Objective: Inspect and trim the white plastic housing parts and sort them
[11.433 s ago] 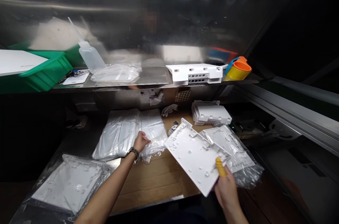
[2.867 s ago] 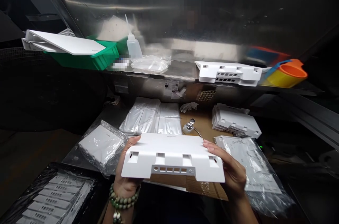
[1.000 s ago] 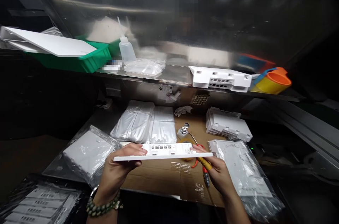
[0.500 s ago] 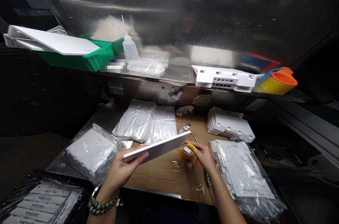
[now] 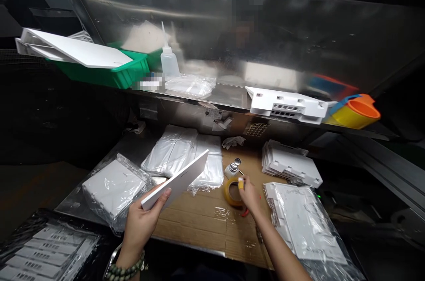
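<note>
My left hand (image 5: 143,217) grips a thin white plastic panel (image 5: 182,179) by its lower left end, thumb on the face. The panel is tilted up, with small lettering on it. My right hand (image 5: 249,194) is closed, pinching a small white piece (image 5: 241,180) beside something yellow at its fingertips; I cannot tell whether the yellow is a finger cover. Just left of that hand lies a roll of yellow tape (image 5: 229,194). Behind the roll stands a small pump bottle (image 5: 233,168) with its metal lid flipped up. A red curved part (image 5: 245,213) shows under the hand.
Plastic bags (image 5: 172,148) lie at the back. A bagged white panel (image 5: 114,183) sits left, wrapped panels (image 5: 302,219) right, with stacked white housings (image 5: 290,161) behind. On the shelf are a green bin (image 5: 128,71), a squeeze bottle (image 5: 169,62), a white housing (image 5: 288,106) and a yellow-orange cup (image 5: 357,110).
The panel has swung to a steeper tilt and moved left, away from my right hand, so its lettering shows. My right hand has lifted the small white piece off the tape roll area.
</note>
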Motion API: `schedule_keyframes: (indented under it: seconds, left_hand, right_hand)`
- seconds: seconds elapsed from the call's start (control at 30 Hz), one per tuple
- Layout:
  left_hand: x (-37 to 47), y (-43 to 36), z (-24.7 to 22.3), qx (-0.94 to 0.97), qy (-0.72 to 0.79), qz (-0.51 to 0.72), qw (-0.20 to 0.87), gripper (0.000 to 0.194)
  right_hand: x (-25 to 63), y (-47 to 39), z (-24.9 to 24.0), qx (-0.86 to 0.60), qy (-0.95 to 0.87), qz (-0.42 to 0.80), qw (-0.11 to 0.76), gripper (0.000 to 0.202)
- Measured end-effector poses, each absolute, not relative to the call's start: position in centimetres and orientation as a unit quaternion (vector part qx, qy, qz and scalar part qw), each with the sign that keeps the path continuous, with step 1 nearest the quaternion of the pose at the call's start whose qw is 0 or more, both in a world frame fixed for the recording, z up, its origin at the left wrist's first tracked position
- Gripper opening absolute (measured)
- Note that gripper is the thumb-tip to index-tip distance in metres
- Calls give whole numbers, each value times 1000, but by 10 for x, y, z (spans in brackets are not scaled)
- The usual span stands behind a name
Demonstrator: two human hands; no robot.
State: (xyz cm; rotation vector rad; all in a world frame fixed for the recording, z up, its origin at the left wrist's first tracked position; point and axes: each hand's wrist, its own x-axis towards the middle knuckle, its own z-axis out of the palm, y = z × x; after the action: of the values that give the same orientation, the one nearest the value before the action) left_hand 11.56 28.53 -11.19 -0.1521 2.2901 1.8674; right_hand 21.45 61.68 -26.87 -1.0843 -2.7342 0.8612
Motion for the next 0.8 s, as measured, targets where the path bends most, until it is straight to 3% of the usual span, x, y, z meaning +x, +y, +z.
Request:
schedule_keyframes:
  seconds: [0.37,0.8]
  left_hand:
    - [116,295,-117,-16,763,637,112,50]
    - [116,297,-119,-17,745,655,123,50]
  right_hand:
    - [162,605,-279,-456,-839,266,130,51]
    - [158,610,-278,-429,-860,248,123,48]
